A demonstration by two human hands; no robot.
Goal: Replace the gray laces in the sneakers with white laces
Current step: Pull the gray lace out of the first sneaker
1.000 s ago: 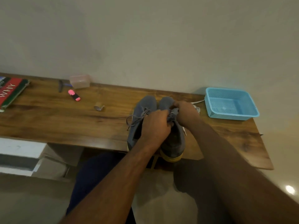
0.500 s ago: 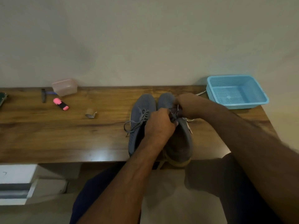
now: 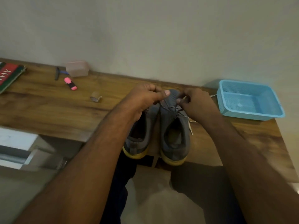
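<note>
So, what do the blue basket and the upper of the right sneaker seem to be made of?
The blue basket looks like moulded plastic: one even colour, a slight sheen, and walls pierced with a fine grid. The right sneaker seems to have a grey knitted or mesh fabric upper, matt, with small holes at the toe; its sole looks like yellowish rubber.

Book (image 3: pixel 9 76) cut by left edge

Two gray sneakers with yellowish soles are sitting side by side at the wooden desk's near edge, heels toward 6 o'clock, toes toward 12. The left sneaker (image 3: pixel 139 135) is lying partly hidden under a forearm. The right sneaker (image 3: pixel 175 126) is showing its open collar, with its gray lace (image 3: pixel 171 109) running across the eyelets. A white lace (image 3: pixel 191 126) is trailing at 3 o'clock just beside it.
</note>
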